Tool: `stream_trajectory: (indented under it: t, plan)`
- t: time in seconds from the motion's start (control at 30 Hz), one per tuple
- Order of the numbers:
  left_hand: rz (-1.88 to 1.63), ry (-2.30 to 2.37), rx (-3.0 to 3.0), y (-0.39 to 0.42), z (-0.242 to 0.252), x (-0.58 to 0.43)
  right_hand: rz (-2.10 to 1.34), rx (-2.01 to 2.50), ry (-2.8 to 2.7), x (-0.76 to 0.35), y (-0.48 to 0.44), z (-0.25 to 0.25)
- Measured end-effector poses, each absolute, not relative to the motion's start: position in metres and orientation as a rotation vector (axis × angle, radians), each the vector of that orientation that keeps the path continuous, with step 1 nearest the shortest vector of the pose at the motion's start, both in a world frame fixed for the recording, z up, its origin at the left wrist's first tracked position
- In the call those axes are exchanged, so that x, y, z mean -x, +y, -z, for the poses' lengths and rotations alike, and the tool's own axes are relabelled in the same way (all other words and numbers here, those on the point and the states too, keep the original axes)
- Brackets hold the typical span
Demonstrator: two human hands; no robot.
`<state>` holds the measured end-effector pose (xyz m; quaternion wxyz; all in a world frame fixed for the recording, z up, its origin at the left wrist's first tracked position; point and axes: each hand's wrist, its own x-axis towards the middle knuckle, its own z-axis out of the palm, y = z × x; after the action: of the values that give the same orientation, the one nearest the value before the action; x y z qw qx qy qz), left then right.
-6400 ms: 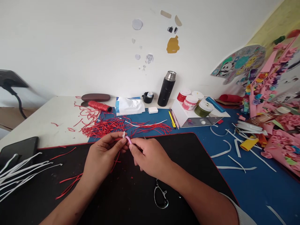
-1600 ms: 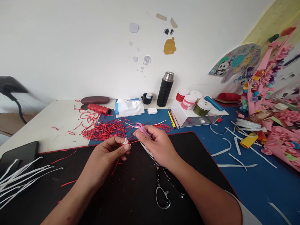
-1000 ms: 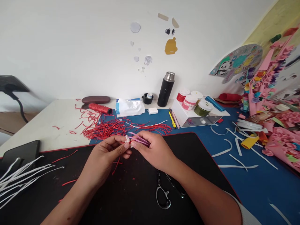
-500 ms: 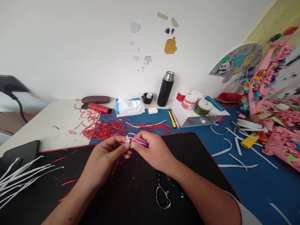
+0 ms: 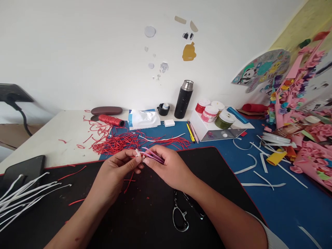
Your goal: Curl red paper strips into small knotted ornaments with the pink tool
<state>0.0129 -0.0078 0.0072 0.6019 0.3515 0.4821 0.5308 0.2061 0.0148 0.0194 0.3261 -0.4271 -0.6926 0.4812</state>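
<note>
While the left hand (image 5: 116,173) pinches a small white piece (image 5: 138,153), the right hand (image 5: 169,167) grips pink tweezers (image 5: 153,155) beside it, above the black mat (image 5: 145,214).

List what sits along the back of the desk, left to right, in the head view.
Dark maroon oval case → red thread spool → white tissue pack → black steel-capped flask → round paint jars.
</note>
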Motion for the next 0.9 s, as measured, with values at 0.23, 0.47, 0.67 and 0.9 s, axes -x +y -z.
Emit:
stream_trajectory:
  t: [0.23, 0.47, 0.67, 0.9]
  plan:
    - [-1.288, 1.13, -0.765, -0.0041, -0.0027, -0.009, -1.255, 1.109, -1.685, -0.2115, 0.019, -0.0201]
    - [-1.283, 1.185, -0.828, -0.0019, -0.001, -0.0075, -1.308, 1.048, -1.79, -0.2135, 0.0174, -0.0214]
    - [-1.29, 1.187, -0.877, -0.0008, -0.0008, -0.007, -1.246, 1.07, -1.811, -0.2124, 0.0153, -0.0241]
    - [-1.28, 1.22, -0.921, -0.0018, -0.0026, -0.0048, -1.145, 1.095, -1.796, -0.2141, 0.0171, -0.0217]
